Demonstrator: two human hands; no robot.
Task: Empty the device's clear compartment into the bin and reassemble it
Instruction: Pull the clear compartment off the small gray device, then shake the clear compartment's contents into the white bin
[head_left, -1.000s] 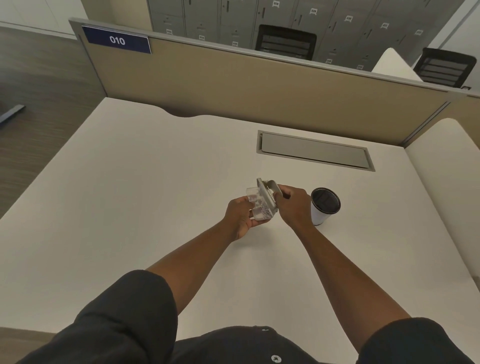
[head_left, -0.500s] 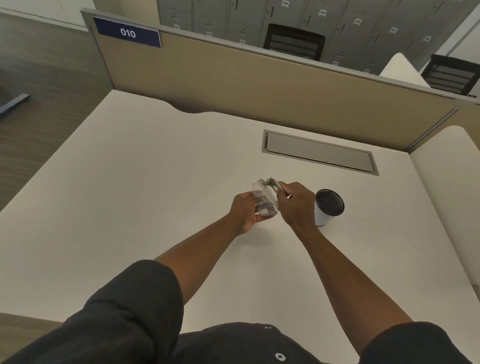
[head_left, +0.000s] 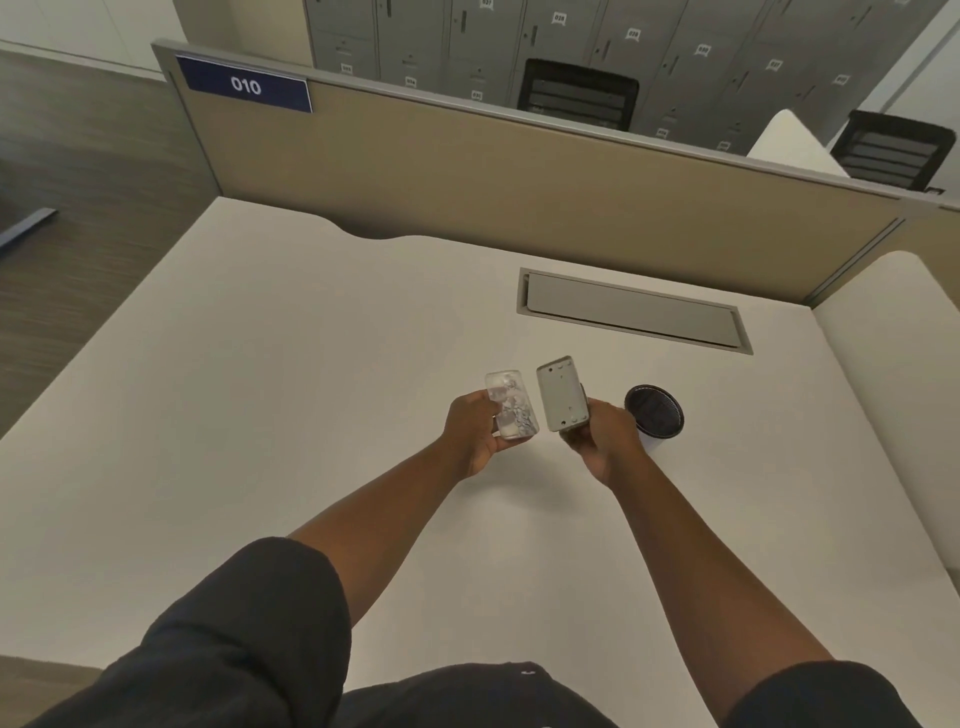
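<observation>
The left hand (head_left: 475, 434) is closed around a clear box (head_left: 511, 404), fingers wrapped along its left side, and pale bits of something lie inside it. The right hand (head_left: 602, 441) grips the lower end of a grey device (head_left: 561, 395), held upright with its flat face toward the person. The two pieces sit side by side above the white desk (head_left: 260, 389), close but apart, with a narrow gap between them. Just to the right of the right hand stands a small cup (head_left: 654, 410) with a dark inside, resting on the desk. Beyond the hands a grey flap (head_left: 631, 312) is set into the desktop, and past that runs a tan partition (head_left: 519, 182) bearing a blue sign (head_left: 244, 85) marked 010.
</observation>
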